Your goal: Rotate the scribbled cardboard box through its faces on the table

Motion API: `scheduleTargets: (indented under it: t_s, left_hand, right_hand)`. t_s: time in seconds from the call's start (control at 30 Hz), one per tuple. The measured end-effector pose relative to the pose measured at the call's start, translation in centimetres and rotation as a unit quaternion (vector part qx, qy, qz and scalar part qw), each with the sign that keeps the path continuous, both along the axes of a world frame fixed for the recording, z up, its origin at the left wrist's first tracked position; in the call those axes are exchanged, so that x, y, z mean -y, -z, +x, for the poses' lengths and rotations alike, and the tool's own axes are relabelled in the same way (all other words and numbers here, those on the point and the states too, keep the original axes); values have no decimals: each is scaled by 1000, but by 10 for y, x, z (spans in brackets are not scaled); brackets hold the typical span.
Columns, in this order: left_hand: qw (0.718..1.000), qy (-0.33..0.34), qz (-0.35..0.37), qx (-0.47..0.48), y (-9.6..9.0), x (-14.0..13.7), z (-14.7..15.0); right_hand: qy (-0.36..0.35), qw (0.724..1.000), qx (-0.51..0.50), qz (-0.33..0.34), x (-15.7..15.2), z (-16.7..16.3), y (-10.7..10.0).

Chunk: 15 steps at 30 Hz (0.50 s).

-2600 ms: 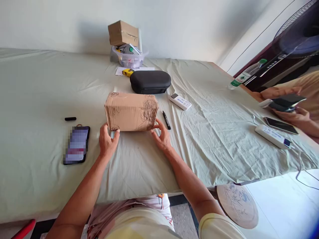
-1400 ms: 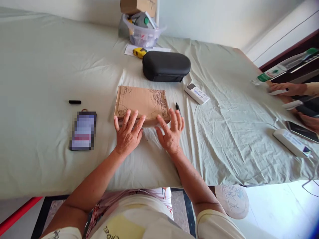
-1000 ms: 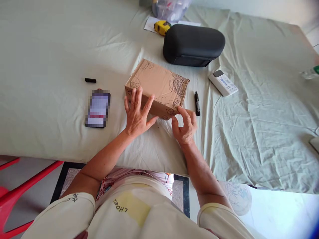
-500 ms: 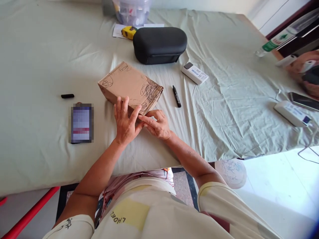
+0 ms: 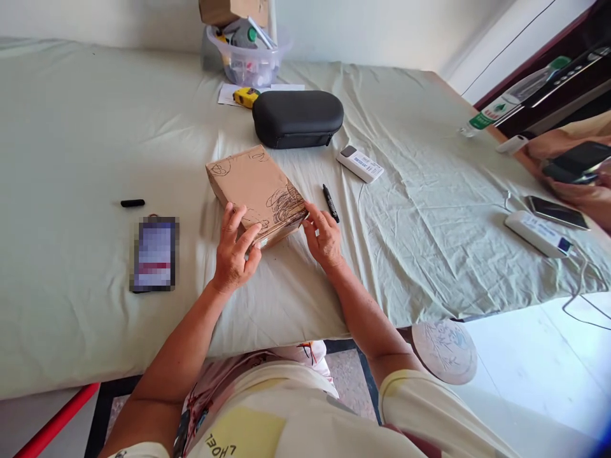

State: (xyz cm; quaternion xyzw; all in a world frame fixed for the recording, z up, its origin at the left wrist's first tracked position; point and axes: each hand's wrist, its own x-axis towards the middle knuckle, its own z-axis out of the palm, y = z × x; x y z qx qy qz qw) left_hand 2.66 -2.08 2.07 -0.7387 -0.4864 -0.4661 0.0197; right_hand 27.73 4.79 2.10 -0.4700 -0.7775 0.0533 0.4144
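Brown cardboard, scribbled with black pen, fills the space between both hands: the cardboard box (image 5: pixel 258 192) lies flat and turned at an angle on the green sheet (image 5: pixel 429 210). The left hand (image 5: pixel 233 254) grips the box's near corner, fingers spread on top and thumb against the near side. The right hand (image 5: pixel 324 236) rests fingertips against the box's near right edge, fingers loosely curled and not clamped round it. The two hands stand apart, the box's near corner between them.

Just right of the box, close to the right fingers, lies a black marker (image 5: pixel 330 203). Left of the left hand there is open sheet up to a phone (image 5: pixel 154 253), with a black cap (image 5: pixel 132 203) beyond it. Behind the box sit a black case (image 5: pixel 296 118) and a white remote (image 5: pixel 359 163). The table's near edge runs just beneath the wrists. At the far right another person's hand (image 5: pixel 580 184) holds a phone.
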Motion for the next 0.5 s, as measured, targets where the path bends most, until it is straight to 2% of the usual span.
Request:
scheduleTargets:
  t_s: [0.13,0.33,0.43,0.5]
  left_hand:
    - [999,-21,9,45,0,-4,-7]
    - [990,-115,-24,74,1,-5,-11]
    - [982,-177,-27,62,2,-5,-14]
    - [981,-189,-18,37,1,-4,-13]
  right_hand:
    - [11,998,-61,-1,-4,8,-1]
    - [-121,985,-76,-94,3,-3,8]
    - [-174,978,-62,-100,14,-13,12]
    - [-214,971,-46,-91,23,-20,12]
